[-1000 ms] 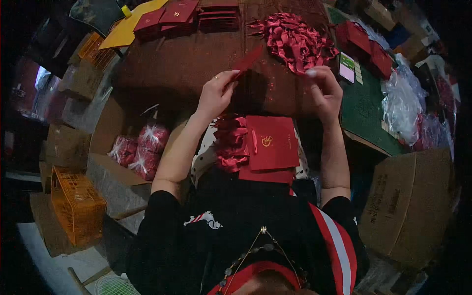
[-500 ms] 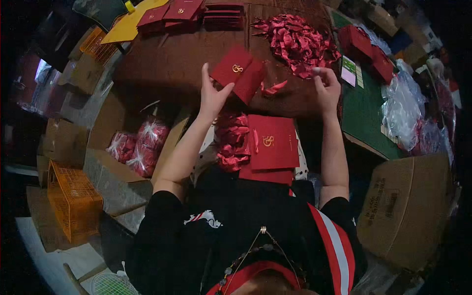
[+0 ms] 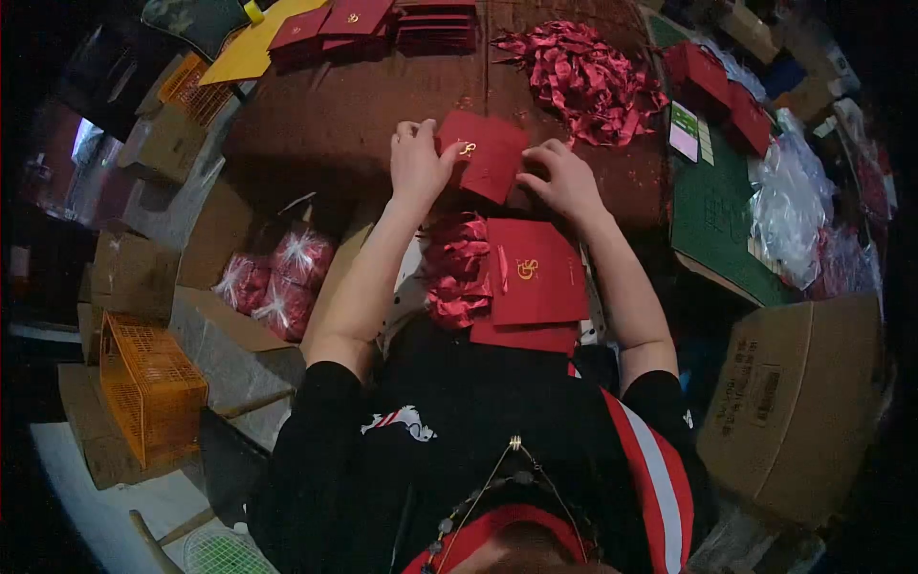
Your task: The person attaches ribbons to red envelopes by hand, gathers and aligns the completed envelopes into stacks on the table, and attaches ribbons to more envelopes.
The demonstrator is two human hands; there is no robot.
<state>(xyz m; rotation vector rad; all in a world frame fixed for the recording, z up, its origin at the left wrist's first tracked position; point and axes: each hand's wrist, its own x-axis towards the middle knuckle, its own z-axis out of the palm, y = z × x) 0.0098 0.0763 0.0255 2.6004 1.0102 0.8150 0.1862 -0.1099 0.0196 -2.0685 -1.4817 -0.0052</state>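
A flat red paper bag [image 3: 490, 165] with a gold logo is tilted over the front of the brown-covered table. At its left edge is my left hand [image 3: 419, 172], closed, with the thumb across the front beside the logo. My right hand [image 3: 566, 184] is at the opposite edge, thumb and forefinger bent together against it. Whether a ribbon is also between those fingers is hidden. On my lap rests a larger red bag [image 3: 545, 273] with the same logo, over another red piece [image 3: 521, 337]. A bunch of red ribbons [image 3: 454, 273] hangs beside them.
A heap of red ribbons [image 3: 593, 81] covers the table's back right. Stacked red bags [image 3: 435, 29] stand at the back. To the right, a green surface [image 3: 712, 206] bears a phone [image 3: 684, 132] and plastic wrapping [image 3: 789, 201]. Cardboard boxes [image 3: 794, 402] flank me.
My right hand has moved left and down from near the ribbon heap to the bag's right edge. The bag has turned and now sits between both hands.
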